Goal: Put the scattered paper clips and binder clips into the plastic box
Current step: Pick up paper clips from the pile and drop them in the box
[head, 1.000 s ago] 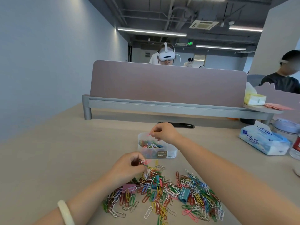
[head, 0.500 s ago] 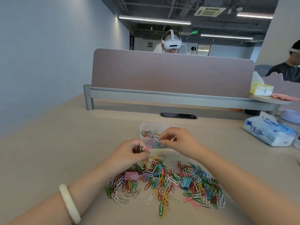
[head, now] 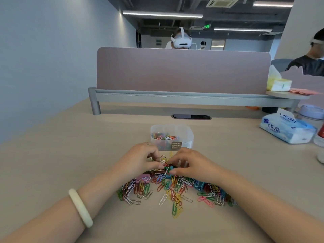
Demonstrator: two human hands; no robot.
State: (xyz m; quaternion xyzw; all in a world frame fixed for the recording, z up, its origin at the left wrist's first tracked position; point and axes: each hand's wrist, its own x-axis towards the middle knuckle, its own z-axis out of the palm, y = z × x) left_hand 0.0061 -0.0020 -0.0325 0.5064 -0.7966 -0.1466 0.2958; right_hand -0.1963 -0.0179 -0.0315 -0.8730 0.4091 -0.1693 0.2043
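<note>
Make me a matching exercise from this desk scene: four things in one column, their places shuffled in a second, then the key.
Things:
1. plastic box
2. tissue pack
3. bracelet
4. loose paper clips

Places:
A. on the left wrist
B. far right of the desk
C. spread on the desk beneath both hands
D. just beyond the hands, partly filled with clips

Pairs: 1-D, 2-B, 3-A, 4-C

The plastic box (head: 172,137) stands on the desk (head: 61,155), with some paper clips inside it. Nearer the person, just in front of the box, lies the pile of clips (head: 173,188). Both hands rest on the pile's far edge, the left hand (head: 140,160) beside the right hand (head: 190,163). A tissue pack (head: 287,129) lies well to the right. A divider panel (head: 182,71) stands behind the box.
</note>
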